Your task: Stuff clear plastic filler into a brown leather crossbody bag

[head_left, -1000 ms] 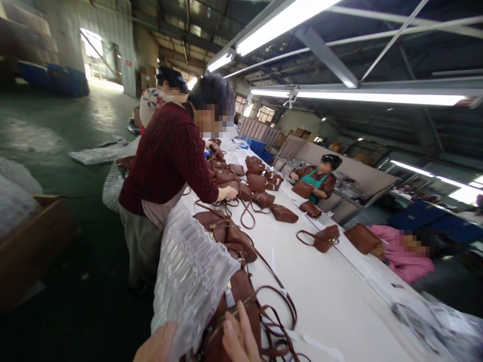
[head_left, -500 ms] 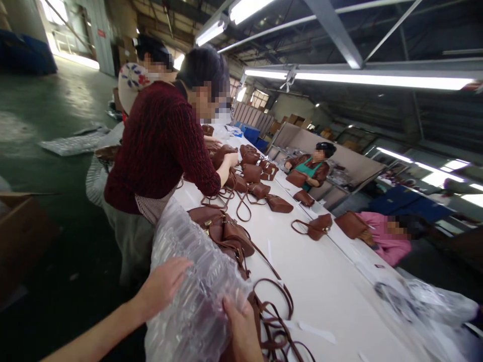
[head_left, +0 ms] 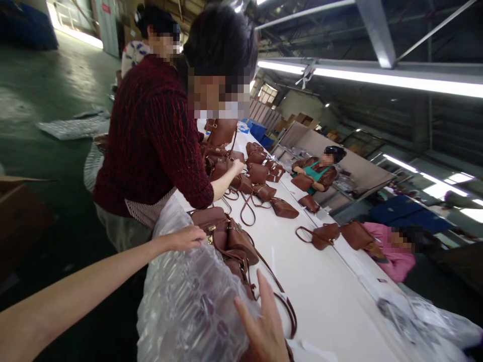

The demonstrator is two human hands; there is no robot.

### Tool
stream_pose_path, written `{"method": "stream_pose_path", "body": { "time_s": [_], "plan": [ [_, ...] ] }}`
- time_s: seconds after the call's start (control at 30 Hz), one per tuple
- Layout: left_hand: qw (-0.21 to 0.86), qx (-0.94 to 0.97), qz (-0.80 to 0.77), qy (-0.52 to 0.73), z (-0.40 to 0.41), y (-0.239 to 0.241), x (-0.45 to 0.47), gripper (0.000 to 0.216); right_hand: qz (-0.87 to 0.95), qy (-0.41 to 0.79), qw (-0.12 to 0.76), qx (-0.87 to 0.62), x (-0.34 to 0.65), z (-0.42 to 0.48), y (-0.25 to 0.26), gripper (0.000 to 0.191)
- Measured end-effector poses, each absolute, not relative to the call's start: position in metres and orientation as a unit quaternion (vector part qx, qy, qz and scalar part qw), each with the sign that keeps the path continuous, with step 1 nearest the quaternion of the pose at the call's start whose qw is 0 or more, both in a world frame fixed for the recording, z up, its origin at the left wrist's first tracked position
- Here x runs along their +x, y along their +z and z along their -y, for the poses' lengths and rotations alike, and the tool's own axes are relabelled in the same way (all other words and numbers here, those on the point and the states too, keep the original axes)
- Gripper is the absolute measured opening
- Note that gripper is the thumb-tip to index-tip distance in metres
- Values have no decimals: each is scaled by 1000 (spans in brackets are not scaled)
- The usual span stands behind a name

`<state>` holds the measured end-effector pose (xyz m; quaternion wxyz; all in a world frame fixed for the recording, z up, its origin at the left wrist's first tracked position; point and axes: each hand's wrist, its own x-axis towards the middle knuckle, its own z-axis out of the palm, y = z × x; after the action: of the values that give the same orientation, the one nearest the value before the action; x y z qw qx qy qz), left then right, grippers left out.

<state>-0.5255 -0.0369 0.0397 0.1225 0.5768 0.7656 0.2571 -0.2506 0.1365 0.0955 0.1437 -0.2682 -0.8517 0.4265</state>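
Note:
A big bundle of clear bubble wrap [head_left: 188,296] lies over the near end of a long white table [head_left: 328,296]. My left hand [head_left: 184,237] reaches across and rests on its far top edge, beside a brown handbag [head_left: 211,221]. My right hand [head_left: 264,327] lies flat on the near right side of the wrap, fingers spread. More brown handbags [head_left: 239,246] with long straps sit just behind the wrap, partly hidden under it.
A person in a dark red sweater [head_left: 151,136] leans over the table right beyond my left hand, handling bags [head_left: 256,173]. Another person stands behind. Two people [head_left: 317,173] sit across the table. Plastic sheets [head_left: 426,317] lie at the right. A cardboard box [head_left: 18,216] stands on the floor left.
My left hand has slid further along the top of the bubble wrap toward the handbags. My right hand opened flat on the wrap. The view has moved closer to the person in red.

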Motion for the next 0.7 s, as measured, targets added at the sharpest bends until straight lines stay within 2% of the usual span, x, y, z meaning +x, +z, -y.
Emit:
{"method": "stream_pose_path", "body": {
  "time_s": [0.07,0.13,0.2,0.27,0.3,0.37,0.47,0.53,0.7],
  "plan": [
    [105,568,-770,272,44,43,-519,14,911,320,194,-176,-296,-121,126,73],
    [93,559,-773,284,49,45,-515,16,948,241,157,-137,-342,-97,140,69],
    [86,552,-778,288,56,46,-513,16,972,169,13,-166,-378,-73,134,60],
    [85,551,-781,281,64,48,-512,15,971,134,-95,-174,-397,-58,116,35],
    [87,554,-781,273,68,49,-511,14,970,128,-121,-165,-400,-55,106,23],
    [89,563,-782,251,75,49,-506,15,974,127,-126,-139,-399,-55,91,18],
    [76,554,-801,214,76,45,-492,17,978,125,-126,-108,-391,-61,81,35],
    [56,529,-822,202,70,38,-482,17,979,127,-121,-104,-385,-58,80,38],
    [19,433,-870,233,56,16,-476,25,965,229,-90,-86,-347,-12,69,12]
  ]
}}
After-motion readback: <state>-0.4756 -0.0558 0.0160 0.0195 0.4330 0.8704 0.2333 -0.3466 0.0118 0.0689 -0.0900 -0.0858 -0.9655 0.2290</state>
